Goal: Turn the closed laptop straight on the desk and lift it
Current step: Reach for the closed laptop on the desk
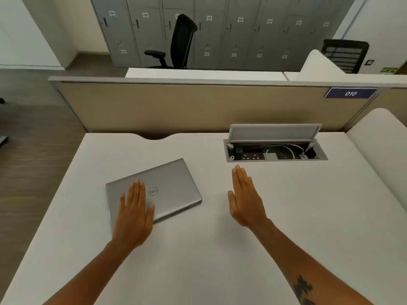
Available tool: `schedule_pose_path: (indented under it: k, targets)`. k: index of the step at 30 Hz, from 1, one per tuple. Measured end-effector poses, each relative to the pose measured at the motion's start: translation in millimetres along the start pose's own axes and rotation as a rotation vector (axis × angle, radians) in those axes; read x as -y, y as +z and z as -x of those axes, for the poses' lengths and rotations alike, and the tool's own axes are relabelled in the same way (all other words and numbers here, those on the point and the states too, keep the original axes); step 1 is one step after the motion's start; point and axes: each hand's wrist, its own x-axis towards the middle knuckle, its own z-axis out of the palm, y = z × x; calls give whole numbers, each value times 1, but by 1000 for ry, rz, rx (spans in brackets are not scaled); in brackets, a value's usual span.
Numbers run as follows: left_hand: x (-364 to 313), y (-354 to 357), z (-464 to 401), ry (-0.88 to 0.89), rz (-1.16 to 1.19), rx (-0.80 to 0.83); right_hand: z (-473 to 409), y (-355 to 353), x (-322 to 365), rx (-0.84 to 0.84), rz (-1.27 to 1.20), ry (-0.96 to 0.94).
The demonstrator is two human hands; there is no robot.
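A closed silver laptop (169,186) lies on the white desk (220,249), left of centre, turned at an angle with its right side further from me. My left hand (134,214) is flat, fingers together, over the laptop's near left part; I cannot tell if it touches the lid. My right hand (245,199) is held flat and empty over the bare desk, well to the right of the laptop.
An open cable box (275,150) with sockets and wires, its lid raised, is set into the desk at the back right. A beige partition (176,106) runs along the far edge. A white side panel (378,139) stands at the right. Chairs and lockers lie beyond.
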Motion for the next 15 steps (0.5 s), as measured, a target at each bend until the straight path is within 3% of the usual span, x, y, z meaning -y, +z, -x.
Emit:
schedule_pose_path:
  k: [15]
  targets:
    - [26,50,54,-42,21,126,48,46,-13,144,45,92]
